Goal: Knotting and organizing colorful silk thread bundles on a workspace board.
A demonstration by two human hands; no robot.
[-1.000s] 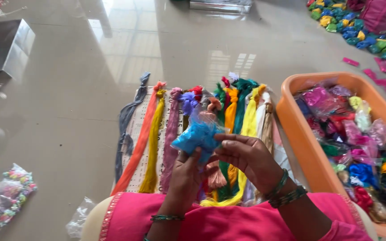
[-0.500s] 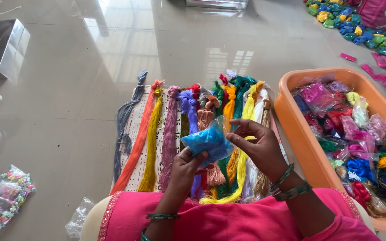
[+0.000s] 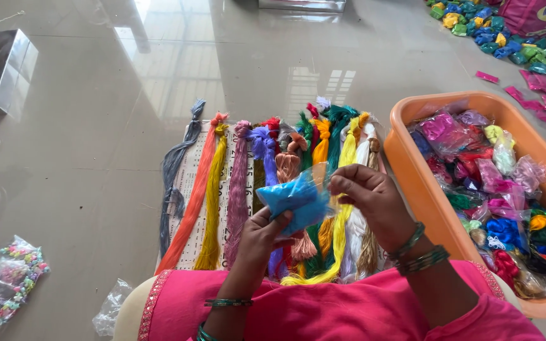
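- Glossy grey floor tiles [image 3: 83, 164] fill the room and reflect bright window light.
- On the floor, a row of thread bundles [image 3: 266, 189] in grey, orange, yellow, pink, purple, green and white lies side by side on a printed paper sheet [image 3: 188, 189].
- Above the near end of the thread bundles, both hands hold a small clear packet of blue thread [image 3: 295, 201].
- The left hand [image 3: 263, 237] grips the packet from below, with fingers closed on its lower edge.
- The right hand [image 3: 368, 196] pinches the upper right corner of the packet between thumb and fingertips; green bangles are on this wrist.
- Just to the right of the thread bundles stands an orange plastic tub [image 3: 421, 183], full of small packets of coloured thread.
- Far behind the tub, green, blue and yellow packets [image 3: 494, 31] and pink pieces [image 3: 541, 85] are scattered on the floor.
- To the left of the thread bundles, well apart, lies a clear bag of colourful beads [image 3: 11, 278].
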